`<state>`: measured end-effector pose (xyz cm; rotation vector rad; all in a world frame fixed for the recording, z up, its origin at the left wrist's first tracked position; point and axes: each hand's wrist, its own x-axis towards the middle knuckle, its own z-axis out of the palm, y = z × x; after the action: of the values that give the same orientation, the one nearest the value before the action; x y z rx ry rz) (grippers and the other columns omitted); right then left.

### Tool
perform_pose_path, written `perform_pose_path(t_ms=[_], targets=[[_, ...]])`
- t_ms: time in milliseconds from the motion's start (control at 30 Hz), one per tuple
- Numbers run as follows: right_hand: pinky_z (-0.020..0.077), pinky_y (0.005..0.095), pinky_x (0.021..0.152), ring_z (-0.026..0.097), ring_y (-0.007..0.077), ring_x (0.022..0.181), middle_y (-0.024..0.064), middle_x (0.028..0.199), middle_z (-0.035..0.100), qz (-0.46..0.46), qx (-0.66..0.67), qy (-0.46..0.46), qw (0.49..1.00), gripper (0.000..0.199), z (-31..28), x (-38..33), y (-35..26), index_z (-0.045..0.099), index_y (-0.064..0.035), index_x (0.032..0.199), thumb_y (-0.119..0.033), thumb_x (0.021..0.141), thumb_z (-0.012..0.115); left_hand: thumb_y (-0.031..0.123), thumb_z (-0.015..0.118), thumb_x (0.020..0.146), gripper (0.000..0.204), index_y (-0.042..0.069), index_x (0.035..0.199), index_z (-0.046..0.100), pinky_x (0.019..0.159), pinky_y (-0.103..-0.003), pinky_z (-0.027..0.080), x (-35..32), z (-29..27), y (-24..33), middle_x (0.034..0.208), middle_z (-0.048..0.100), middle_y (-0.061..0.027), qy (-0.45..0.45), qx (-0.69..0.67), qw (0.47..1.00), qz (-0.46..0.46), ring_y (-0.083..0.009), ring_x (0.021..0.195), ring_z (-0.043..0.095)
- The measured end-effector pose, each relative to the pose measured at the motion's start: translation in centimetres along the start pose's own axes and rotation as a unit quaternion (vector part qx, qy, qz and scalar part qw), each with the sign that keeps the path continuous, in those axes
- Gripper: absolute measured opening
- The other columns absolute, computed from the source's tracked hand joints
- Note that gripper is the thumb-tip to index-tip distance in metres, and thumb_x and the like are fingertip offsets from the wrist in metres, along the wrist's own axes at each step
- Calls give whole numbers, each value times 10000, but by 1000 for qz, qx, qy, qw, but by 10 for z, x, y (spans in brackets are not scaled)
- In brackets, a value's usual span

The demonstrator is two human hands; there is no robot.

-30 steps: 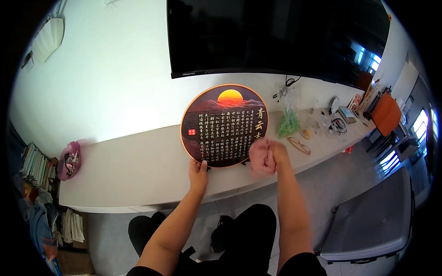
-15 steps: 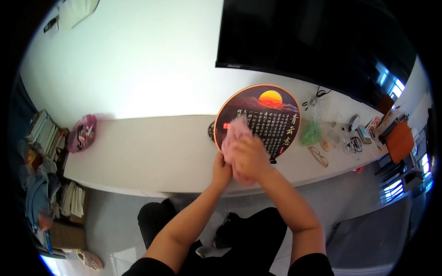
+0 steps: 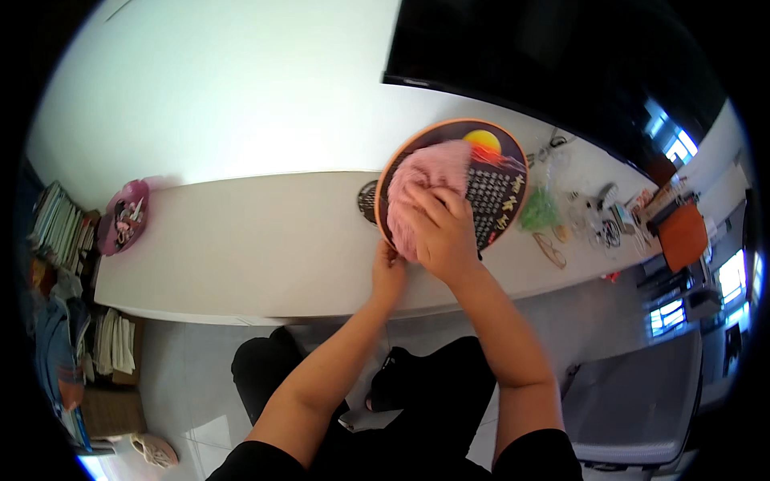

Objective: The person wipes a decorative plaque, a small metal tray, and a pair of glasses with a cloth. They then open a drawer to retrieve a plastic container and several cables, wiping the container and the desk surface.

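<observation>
A round plaque [image 3: 491,188] with an orange rim, a yellow sun and rows of light lettering is tilted up above the white cabinet top. At its lower left edge my left hand [image 3: 390,271] grips the rim, its fingers partly hidden behind. My right hand [image 3: 443,232] presses a pink cloth [image 3: 427,170] against the plaque's face, fingers curled into it. The cloth spreads over the left half of the face and covers part of the lettering. Left of the rim, a dark openwork piece [image 3: 368,201] shows behind the plaque.
A pink basket [image 3: 128,215] of small items stands at the cabinet's [image 3: 233,264] left end. Rightward lie a green bundle [image 3: 541,210], glasses [image 3: 550,250] and coiled cables [image 3: 609,234]. A black television [image 3: 545,64] hangs above. A grey chair [image 3: 634,401] stands at lower right.
The cloth has moved up and fanned out across the plaque's left side, with my right hand now flatter on it. My left hand still holds the rim. The view has shifted slightly.
</observation>
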<state>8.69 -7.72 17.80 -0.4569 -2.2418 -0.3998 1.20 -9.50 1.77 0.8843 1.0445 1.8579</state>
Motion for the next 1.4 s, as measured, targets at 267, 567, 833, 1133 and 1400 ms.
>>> perform_pose_path(t_ms=[267,567,833,1133,1400], targets=[[428,414,853,542,318,966,95,1097,622,221,109,31,969,278,10,-118,15,662,-71,932,-31,685,540,-1,495,916,144,71,1040,478,712,-216,415,-3,16,16,922,579,-10,-7,-33,998,-53,-59,808,512],[446,422,877,575,358,964,154,1029,636,352,2,154,923,248,7,-100,51,654,-56,916,-22,699,539,61,499,929,279,133,1197,469,727,-224,410,-5,16,18,1018,576,39,-29,-17,994,-107,-65,850,524],[482,322,709,616,235,801,122,920,640,414,28,311,855,238,-36,-99,79,633,-44,966,15,756,540,98,490,943,343,164,1271,415,857,-347,382,-5,2,24,1194,531,29,-37,25,991,-130,-114,1064,482],[477,318,820,621,227,924,155,1028,640,655,263,95,702,290,-29,-200,120,621,-13,1051,30,791,500,96,485,947,306,162,1240,426,836,-319,393,-8,12,28,1098,543,22,-29,1,992,-126,-101,998,487],[482,393,777,592,349,890,151,904,627,578,45,60,813,234,-4,-203,34,628,-40,937,-26,720,541,107,510,938,287,173,1213,458,846,-349,396,-8,4,25,1069,558,24,-28,10,989,-146,-112,983,505]])
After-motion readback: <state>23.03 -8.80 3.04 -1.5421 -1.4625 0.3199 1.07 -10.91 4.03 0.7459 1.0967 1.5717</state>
